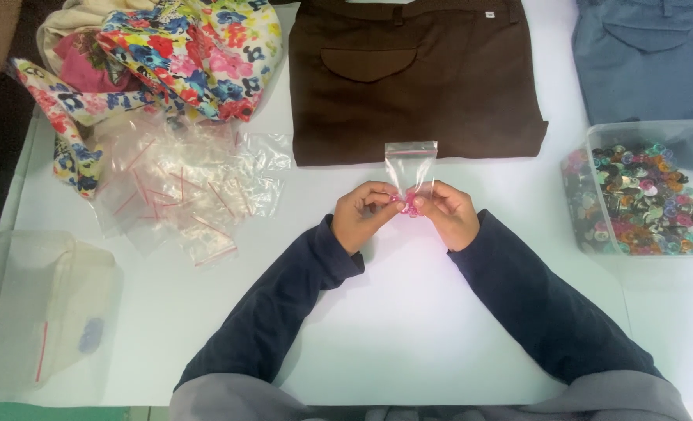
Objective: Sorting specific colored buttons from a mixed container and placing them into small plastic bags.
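Observation:
My left hand (359,213) and my right hand (446,212) meet over the middle of the white table (409,320). Together they pinch the lower end of a small clear zip bag (410,162), which stands upright between them. Pink buttons (405,203) show at the fingertips, at the bag's bottom; whether they are inside the bag I cannot tell. Both arms wear dark blue sleeves.
A heap of empty clear zip bags (182,187) lies to the left, below a floral cloth (167,47). Folded brown trousers (412,74) and blue trousers (650,54) lie at the back. A clear tub of mixed buttons (639,199) stands right. Another clear container (38,312) sits front left.

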